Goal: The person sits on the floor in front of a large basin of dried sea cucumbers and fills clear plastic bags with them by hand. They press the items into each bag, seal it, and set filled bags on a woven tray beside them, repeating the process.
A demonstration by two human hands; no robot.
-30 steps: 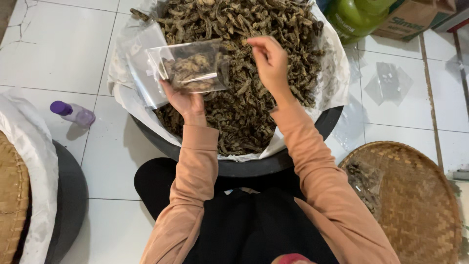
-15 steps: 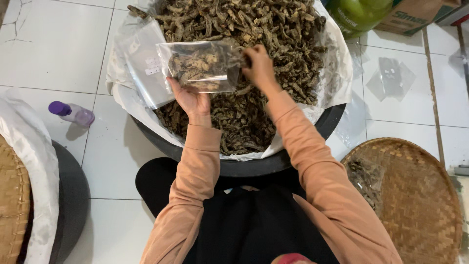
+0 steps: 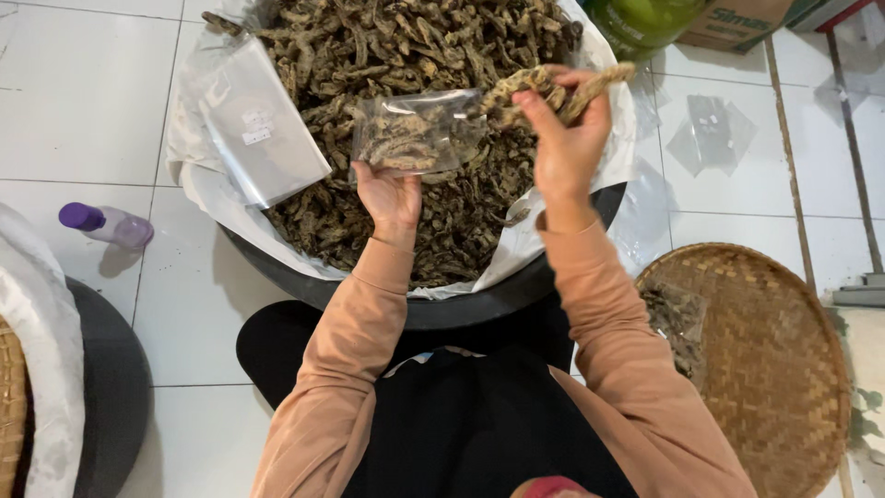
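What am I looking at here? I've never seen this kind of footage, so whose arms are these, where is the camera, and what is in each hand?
There is no machine: this is a person filmed by a camera worn on their own head, looking down, so the arms in peach sleeves are theirs. The left hand holds up a small clear plastic bag, partly filled with dried brown pieces. The right hand grips a bunch of dried pieces right at the bag's open end. Below them sits a large dark basin lined with white plastic and heaped with the same dried material. A stack of empty clear bags lies on its left edge. On the tiled floor are a small purple-capped bottle at left and a round woven tray at right.
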